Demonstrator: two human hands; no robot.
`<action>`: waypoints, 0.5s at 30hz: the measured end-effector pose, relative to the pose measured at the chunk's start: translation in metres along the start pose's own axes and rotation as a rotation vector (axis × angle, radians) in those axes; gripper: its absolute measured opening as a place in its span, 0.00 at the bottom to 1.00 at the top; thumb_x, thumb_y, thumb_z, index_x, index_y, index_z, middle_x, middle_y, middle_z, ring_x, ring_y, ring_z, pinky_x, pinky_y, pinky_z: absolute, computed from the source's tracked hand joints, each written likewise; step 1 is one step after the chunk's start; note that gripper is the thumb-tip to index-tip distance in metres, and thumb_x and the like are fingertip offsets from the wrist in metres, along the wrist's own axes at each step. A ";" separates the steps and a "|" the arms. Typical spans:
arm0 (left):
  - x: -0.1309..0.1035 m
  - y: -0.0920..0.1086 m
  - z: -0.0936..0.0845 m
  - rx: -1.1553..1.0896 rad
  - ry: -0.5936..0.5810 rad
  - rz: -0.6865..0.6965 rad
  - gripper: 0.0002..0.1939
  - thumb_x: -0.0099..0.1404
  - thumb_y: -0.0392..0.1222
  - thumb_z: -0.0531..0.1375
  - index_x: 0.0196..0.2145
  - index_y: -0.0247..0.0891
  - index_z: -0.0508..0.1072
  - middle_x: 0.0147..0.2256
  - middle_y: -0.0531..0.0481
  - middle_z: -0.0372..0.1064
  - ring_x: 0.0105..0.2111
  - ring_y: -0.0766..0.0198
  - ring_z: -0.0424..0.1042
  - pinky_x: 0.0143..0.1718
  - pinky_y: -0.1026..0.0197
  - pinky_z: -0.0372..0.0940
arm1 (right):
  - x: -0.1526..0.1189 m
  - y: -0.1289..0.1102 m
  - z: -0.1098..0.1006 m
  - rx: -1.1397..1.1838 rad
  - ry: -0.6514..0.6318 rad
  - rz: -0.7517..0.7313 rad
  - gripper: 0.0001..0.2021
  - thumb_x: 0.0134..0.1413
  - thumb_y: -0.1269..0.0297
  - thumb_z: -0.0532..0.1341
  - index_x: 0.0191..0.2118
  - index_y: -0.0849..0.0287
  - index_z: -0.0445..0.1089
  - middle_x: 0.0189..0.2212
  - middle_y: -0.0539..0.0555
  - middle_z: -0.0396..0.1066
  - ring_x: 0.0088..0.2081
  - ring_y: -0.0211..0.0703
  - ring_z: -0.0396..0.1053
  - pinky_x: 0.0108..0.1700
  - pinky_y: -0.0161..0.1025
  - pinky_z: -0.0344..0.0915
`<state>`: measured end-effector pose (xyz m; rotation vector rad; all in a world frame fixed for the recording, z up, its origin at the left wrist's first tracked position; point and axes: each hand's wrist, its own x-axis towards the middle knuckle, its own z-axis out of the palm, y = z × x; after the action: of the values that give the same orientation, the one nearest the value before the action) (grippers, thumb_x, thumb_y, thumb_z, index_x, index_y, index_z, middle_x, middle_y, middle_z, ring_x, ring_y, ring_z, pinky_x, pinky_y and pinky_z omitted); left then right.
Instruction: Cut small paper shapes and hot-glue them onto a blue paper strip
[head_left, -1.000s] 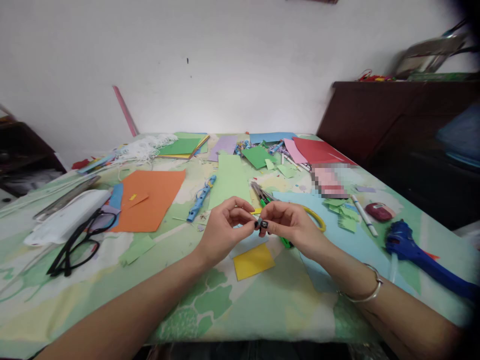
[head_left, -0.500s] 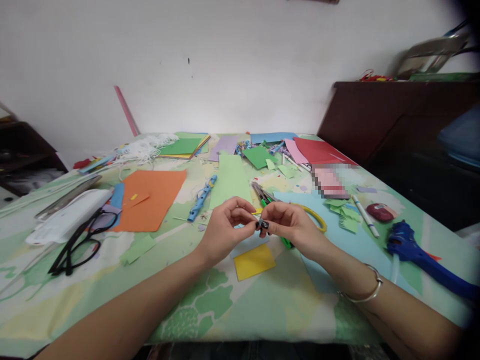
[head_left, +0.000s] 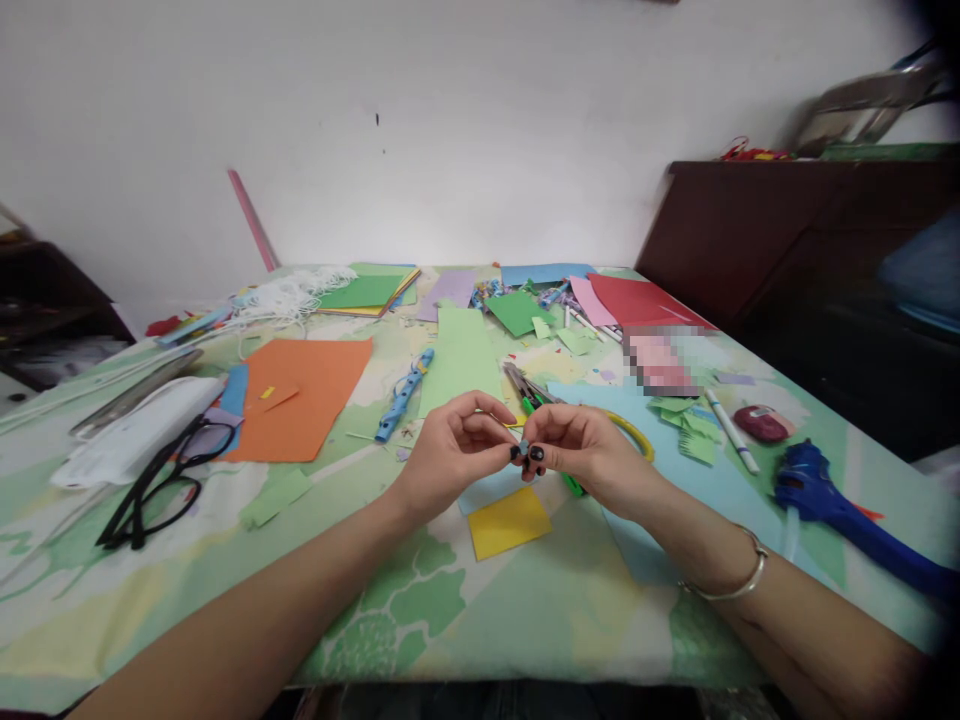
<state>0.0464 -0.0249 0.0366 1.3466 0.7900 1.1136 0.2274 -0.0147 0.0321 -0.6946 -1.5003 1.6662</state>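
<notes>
My left hand (head_left: 457, 445) and my right hand (head_left: 589, 450) meet at the fingertips over the middle of the table. Between them they pinch a tiny greyish-blue piece (head_left: 524, 447), perhaps paper; most of it is covered by the fingers. Just below lies a yellow paper rectangle (head_left: 510, 523), with a light blue paper strip (head_left: 491, 487) partly under it. Scissors with a yellow handle (head_left: 634, 435) and a green-handled cutting tool (head_left: 573, 484) lie behind my right hand, partly hidden. Left of my left hand is a blue paper tube (head_left: 405, 395) with dark spots.
Orange paper (head_left: 307, 400), black glasses (head_left: 165, 480) and a white power strip (head_left: 142, 435) lie on the left. A blue glue gun (head_left: 847, 515), a dark red round object (head_left: 761, 423) and a large light blue sheet (head_left: 720, 510) are on the right. White string (head_left: 292, 297) is heaped at the back.
The fingertips have shifted slightly around the small piece, and a bit more of it shows. Both hands stay in nearly the same place.
</notes>
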 end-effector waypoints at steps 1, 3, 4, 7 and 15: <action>0.000 0.000 0.000 -0.002 -0.007 0.003 0.11 0.52 0.32 0.64 0.33 0.34 0.68 0.25 0.52 0.74 0.26 0.66 0.74 0.33 0.65 0.68 | 0.000 0.000 0.000 0.004 -0.005 0.002 0.06 0.48 0.66 0.66 0.31 0.61 0.70 0.25 0.49 0.70 0.27 0.35 0.70 0.33 0.34 0.66; 0.000 -0.001 -0.001 -0.006 -0.022 0.012 0.11 0.52 0.32 0.64 0.34 0.34 0.68 0.25 0.52 0.74 0.27 0.67 0.74 0.33 0.66 0.68 | -0.001 0.000 -0.001 0.013 -0.014 0.006 0.06 0.48 0.67 0.66 0.31 0.61 0.70 0.25 0.49 0.70 0.27 0.34 0.70 0.33 0.33 0.66; 0.000 -0.001 -0.002 -0.011 -0.032 0.017 0.11 0.53 0.32 0.65 0.34 0.34 0.68 0.25 0.51 0.74 0.27 0.67 0.74 0.33 0.66 0.68 | -0.001 0.000 -0.001 0.018 -0.019 0.010 0.06 0.48 0.67 0.66 0.31 0.61 0.70 0.25 0.49 0.70 0.27 0.34 0.70 0.33 0.33 0.66; -0.001 -0.002 -0.003 -0.028 -0.068 0.029 0.11 0.54 0.33 0.65 0.35 0.35 0.69 0.26 0.51 0.75 0.27 0.67 0.74 0.33 0.66 0.68 | -0.001 0.000 -0.001 0.033 -0.030 0.033 0.06 0.47 0.67 0.67 0.31 0.62 0.71 0.24 0.49 0.71 0.27 0.35 0.70 0.33 0.33 0.66; 0.000 -0.003 -0.005 -0.052 -0.111 0.025 0.12 0.53 0.34 0.65 0.36 0.35 0.69 0.26 0.51 0.75 0.28 0.66 0.75 0.33 0.65 0.68 | -0.002 -0.001 -0.001 0.028 -0.044 0.066 0.07 0.45 0.66 0.67 0.30 0.62 0.70 0.23 0.50 0.72 0.26 0.35 0.70 0.32 0.33 0.65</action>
<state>0.0423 -0.0232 0.0329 1.3653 0.6602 1.0621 0.2293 -0.0154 0.0326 -0.7035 -1.4961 1.7596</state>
